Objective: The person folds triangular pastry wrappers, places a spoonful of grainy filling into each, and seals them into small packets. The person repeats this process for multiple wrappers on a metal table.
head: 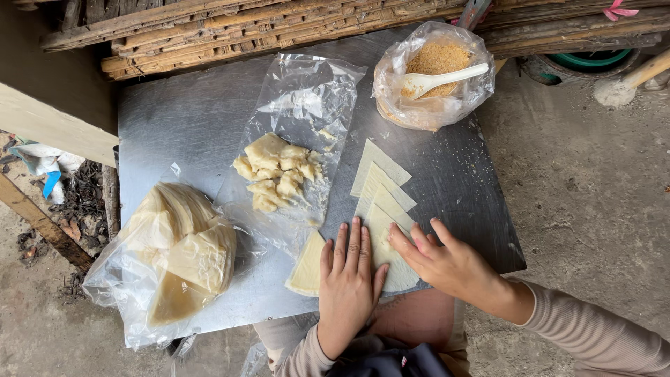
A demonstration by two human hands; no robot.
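My left hand (347,279) lies flat, fingers together, on a stack of pale triangular pastry sheets (308,265) at the near edge of a metal tray (181,119). My right hand (440,260) rests beside it, fingertips touching the top sheet (382,230). More thin sheets (379,174) fan out just beyond my fingers. A clear plastic sheet holding crumbly pale dough lumps (276,171) lies in the tray's middle.
A plastic bag of folded pastry sheets (178,251) sits at the tray's left front. A bag of brown crumbs (438,59) with a white spoon (440,79) stands at the back right. Bamboo slats (279,24) lie behind. Concrete floor (586,181) to the right.
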